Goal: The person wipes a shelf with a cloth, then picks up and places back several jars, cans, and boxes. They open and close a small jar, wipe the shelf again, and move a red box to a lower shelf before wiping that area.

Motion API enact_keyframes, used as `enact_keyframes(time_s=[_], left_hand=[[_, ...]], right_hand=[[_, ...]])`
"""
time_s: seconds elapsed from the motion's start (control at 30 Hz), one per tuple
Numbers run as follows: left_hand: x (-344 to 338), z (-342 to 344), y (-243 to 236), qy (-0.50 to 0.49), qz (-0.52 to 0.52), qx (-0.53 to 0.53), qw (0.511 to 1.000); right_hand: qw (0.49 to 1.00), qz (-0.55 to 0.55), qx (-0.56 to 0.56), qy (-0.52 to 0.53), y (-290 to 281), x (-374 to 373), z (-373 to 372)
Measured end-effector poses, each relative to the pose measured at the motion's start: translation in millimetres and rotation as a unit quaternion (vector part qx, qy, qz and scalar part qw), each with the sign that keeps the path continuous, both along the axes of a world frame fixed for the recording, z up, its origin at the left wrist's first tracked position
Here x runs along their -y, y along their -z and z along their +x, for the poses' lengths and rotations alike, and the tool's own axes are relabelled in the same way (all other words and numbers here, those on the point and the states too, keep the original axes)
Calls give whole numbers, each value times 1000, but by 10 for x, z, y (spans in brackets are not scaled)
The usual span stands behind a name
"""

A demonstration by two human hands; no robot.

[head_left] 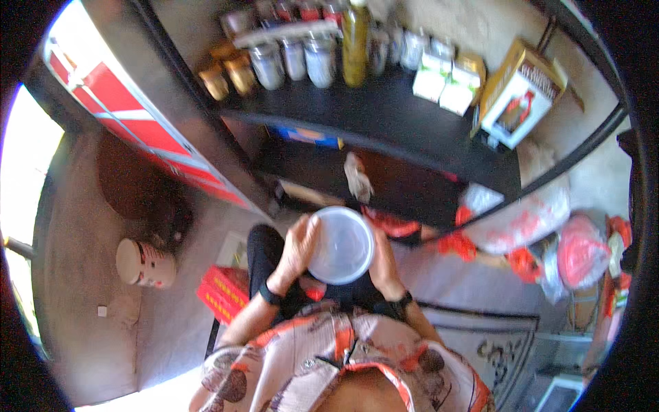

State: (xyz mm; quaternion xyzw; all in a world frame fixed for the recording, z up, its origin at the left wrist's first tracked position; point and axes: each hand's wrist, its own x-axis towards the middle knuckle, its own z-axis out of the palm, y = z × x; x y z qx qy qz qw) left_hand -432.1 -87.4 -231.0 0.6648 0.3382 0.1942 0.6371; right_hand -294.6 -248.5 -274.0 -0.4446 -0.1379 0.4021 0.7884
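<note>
A round translucent plastic tub (341, 244) is held in front of my body, its round face toward the camera. My left hand (297, 250) is closed on its left side, thumb along the rim. My right hand (382, 264) grips the opposite side, its fingers mostly hidden behind the tub. Just beyond it, a pale crumpled cloth or bag (358, 178) sits on the lower shelf of a black rack.
The rack's upper shelf (274, 106) carries several jars (319, 62), an oil bottle (355, 51) and boxes (518, 96). A red-and-white cabinet (130, 113) stands left. A cylindrical stool (144, 261) and red box (223, 292) are on the floor; plastic bags (580, 250) crowd the right.
</note>
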Motion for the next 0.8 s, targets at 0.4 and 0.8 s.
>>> enact_keyframes(time_s=[0.4,0.8], left_hand=[[67,-211,-576,202,-106,111,967],[-185,-375,-1682,12,478,68,875]], right_hand=[[978,-97,186,-6,-175,130,-9],[979,114,139,-96,-444,-94,27]])
